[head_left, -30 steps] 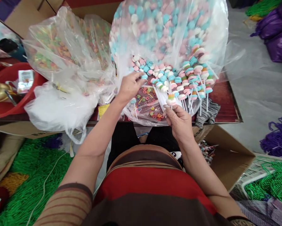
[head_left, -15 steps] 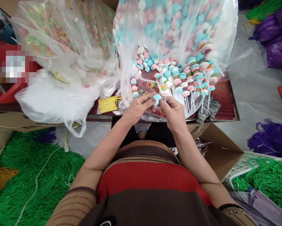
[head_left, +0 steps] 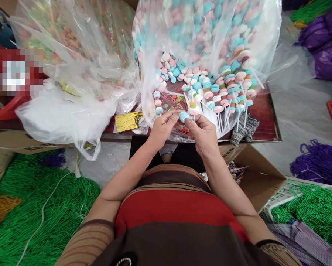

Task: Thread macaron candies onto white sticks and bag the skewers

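Blue candy [head_left: 184,117] at both hands' fingertips
Left hand [head_left: 163,128] pinches its edge; right hand [head_left: 206,136] grips candy skewer [head_left: 192,107]; plastic bag [head_left: 264,50] beyond.

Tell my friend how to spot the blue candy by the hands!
Find the red table. At its near edge, look between the left hand and right hand. Only this blue candy is at their fingertips; others lie beyond.

The held blue disc [head_left: 185,117] looks matt and smooth, the big far bag [head_left: 261,40] glossy clear plastic. The red-brown surface [head_left: 267,123] shines like varnished wood; at right, the grey cloth [head_left: 248,129] looks knitted, the box [head_left: 261,179] matt cardboard.
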`<move>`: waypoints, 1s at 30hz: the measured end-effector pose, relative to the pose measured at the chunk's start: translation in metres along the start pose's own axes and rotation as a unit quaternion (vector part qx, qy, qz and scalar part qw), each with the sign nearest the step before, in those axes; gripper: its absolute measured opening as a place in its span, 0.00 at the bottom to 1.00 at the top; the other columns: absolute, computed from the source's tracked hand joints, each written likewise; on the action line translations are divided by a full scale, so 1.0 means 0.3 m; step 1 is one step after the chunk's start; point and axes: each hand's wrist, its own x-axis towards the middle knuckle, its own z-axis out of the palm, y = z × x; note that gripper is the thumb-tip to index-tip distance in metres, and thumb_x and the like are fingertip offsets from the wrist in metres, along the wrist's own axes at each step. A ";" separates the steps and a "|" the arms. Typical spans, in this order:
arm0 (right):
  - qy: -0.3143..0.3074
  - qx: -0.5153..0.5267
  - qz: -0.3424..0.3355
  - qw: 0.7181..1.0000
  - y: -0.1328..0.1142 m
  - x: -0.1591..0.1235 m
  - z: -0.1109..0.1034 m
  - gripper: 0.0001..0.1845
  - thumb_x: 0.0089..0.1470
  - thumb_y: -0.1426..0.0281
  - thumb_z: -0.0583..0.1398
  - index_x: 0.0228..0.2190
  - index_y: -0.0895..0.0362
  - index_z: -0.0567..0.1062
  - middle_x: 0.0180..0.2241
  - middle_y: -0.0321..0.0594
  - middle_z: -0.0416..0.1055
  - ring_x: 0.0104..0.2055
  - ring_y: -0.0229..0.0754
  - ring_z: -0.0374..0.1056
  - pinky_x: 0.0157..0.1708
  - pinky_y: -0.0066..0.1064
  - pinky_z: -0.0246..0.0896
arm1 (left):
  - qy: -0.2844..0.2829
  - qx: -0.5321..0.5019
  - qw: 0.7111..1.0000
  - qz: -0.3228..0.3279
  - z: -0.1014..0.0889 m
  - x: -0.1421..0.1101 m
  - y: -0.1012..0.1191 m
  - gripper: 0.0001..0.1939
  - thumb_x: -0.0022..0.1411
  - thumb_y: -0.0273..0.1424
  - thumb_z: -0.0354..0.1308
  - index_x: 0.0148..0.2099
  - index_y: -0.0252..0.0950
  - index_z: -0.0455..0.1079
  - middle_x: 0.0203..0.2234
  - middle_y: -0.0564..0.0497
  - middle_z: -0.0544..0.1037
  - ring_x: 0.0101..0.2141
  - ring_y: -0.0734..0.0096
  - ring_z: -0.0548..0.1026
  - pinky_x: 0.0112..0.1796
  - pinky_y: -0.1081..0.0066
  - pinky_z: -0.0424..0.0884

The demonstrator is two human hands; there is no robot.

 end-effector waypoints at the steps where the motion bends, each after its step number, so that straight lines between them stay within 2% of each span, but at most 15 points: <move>1: 0.003 -0.006 -0.001 1.000 0.003 0.001 -0.001 0.19 0.51 0.50 0.67 0.30 0.52 0.74 0.25 0.35 0.68 0.27 0.38 0.62 0.20 0.27 0.49 | -0.008 -0.009 1.000 -0.008 0.001 -0.005 0.001 0.22 0.62 0.52 0.64 0.45 0.41 0.81 0.41 0.50 0.84 0.36 0.70 0.79 0.39 0.70 0.75; 6: -0.007 0.011 0.005 1.000 0.016 0.010 -0.007 0.24 0.50 0.45 0.68 0.28 0.53 0.72 0.24 0.33 0.67 0.24 0.34 0.58 0.19 0.27 0.48 | -0.004 -0.048 0.999 -0.025 0.005 -0.002 -0.005 0.25 0.47 0.47 0.76 0.43 0.39 0.80 0.36 0.52 0.84 0.37 0.71 0.79 0.42 0.70 0.75; 10: -0.043 0.022 0.009 0.999 0.006 -0.015 -0.023 0.25 0.56 0.44 0.63 0.28 0.53 0.72 0.23 0.32 0.66 0.18 0.30 0.50 0.17 0.27 0.43 | 0.052 -0.056 0.996 -0.038 -0.003 0.015 -0.010 0.21 0.50 0.44 0.75 0.41 0.37 0.78 0.32 0.53 0.83 0.32 0.72 0.80 0.36 0.71 0.76; 13: -0.079 0.003 0.030 0.996 -0.011 -0.071 -0.054 0.22 0.59 0.47 0.62 0.31 0.54 0.74 0.22 0.31 0.69 0.15 0.29 0.52 0.15 0.26 0.42 | 0.091 -0.082 0.991 -0.045 -0.014 0.021 -0.001 0.17 0.52 0.41 0.74 0.40 0.37 0.78 0.31 0.54 0.83 0.31 0.71 0.81 0.33 0.73 0.76; 17: -0.145 -0.059 0.063 0.986 -0.018 -0.150 -0.088 0.21 0.63 0.50 0.59 0.37 0.55 0.77 0.17 0.28 0.67 0.13 0.31 0.56 0.15 0.25 0.46 | 0.083 -0.148 0.984 -0.058 -0.021 0.021 0.011 0.16 0.53 0.39 0.75 0.40 0.37 0.78 0.31 0.55 0.83 0.33 0.73 0.82 0.39 0.72 0.78; 22: -0.133 -0.131 -0.009 0.982 -0.003 -0.165 -0.092 0.20 0.64 0.54 0.58 0.32 0.56 0.78 0.12 0.27 0.61 0.14 0.32 0.54 0.19 0.26 0.50 | 0.056 -0.184 0.979 -0.070 -0.021 0.028 -0.010 0.17 0.53 0.39 0.75 0.42 0.38 0.79 0.35 0.54 0.84 0.37 0.71 0.83 0.43 0.68 0.79; 26: -0.125 -0.143 -0.022 0.982 0.003 -0.151 -0.098 0.21 0.64 0.54 0.57 0.26 0.56 0.75 0.13 0.28 0.58 0.15 0.32 0.53 0.19 0.27 0.48 | 0.056 -0.107 0.993 -0.007 -0.030 0.030 -0.030 0.19 0.54 0.43 0.74 0.45 0.40 0.80 0.37 0.53 0.85 0.37 0.69 0.83 0.44 0.66 0.80; 28: -0.123 -0.150 -0.020 0.981 0.003 -0.151 -0.107 0.21 0.64 0.55 0.57 0.26 0.56 0.74 0.13 0.28 0.57 0.15 0.32 0.51 0.18 0.27 0.46 | 0.073 -0.011 0.996 0.054 -0.039 0.025 -0.031 0.18 0.56 0.43 0.73 0.46 0.42 0.81 0.39 0.52 0.86 0.40 0.67 0.83 0.47 0.64 0.79; 30: -0.125 -0.151 -0.012 0.981 0.001 -0.155 -0.114 0.22 0.64 0.54 0.58 0.25 0.56 0.73 0.13 0.28 0.56 0.16 0.32 0.51 0.18 0.28 0.45 | 0.081 0.104 0.983 0.127 -0.049 0.018 -0.031 0.15 0.58 0.42 0.72 0.46 0.43 0.82 0.42 0.51 0.86 0.44 0.65 0.83 0.51 0.63 0.78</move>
